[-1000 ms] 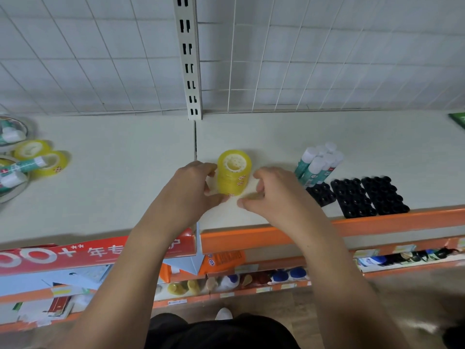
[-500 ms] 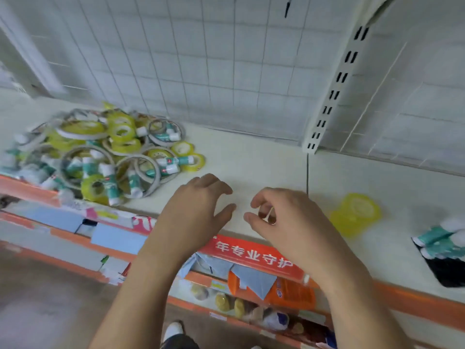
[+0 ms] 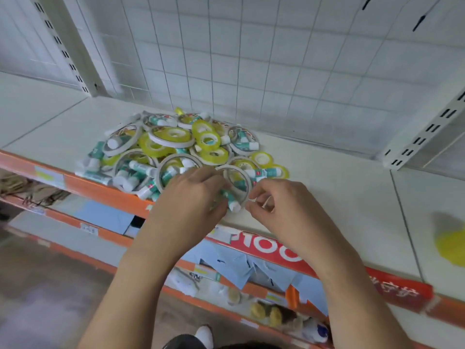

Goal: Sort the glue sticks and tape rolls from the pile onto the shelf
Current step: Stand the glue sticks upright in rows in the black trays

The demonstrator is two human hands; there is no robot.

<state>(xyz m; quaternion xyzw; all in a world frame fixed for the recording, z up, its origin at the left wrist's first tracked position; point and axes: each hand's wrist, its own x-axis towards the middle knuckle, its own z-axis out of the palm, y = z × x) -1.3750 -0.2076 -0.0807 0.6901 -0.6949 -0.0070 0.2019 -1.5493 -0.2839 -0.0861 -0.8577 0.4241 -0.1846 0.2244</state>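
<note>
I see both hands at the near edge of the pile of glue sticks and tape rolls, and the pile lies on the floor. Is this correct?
Not fully. The pile lies on the white shelf, not on the floor, as the head view shows. The rest holds: the left hand and the right hand are both at its near edge.

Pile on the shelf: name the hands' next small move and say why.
Probably close the left hand on the glue stick and lift it clear of the white tape ring it lies across, the right hand steadying that ring. Both hands are at the near edge of the pile, fingertips by these two items; a grip isn't visible.
</note>
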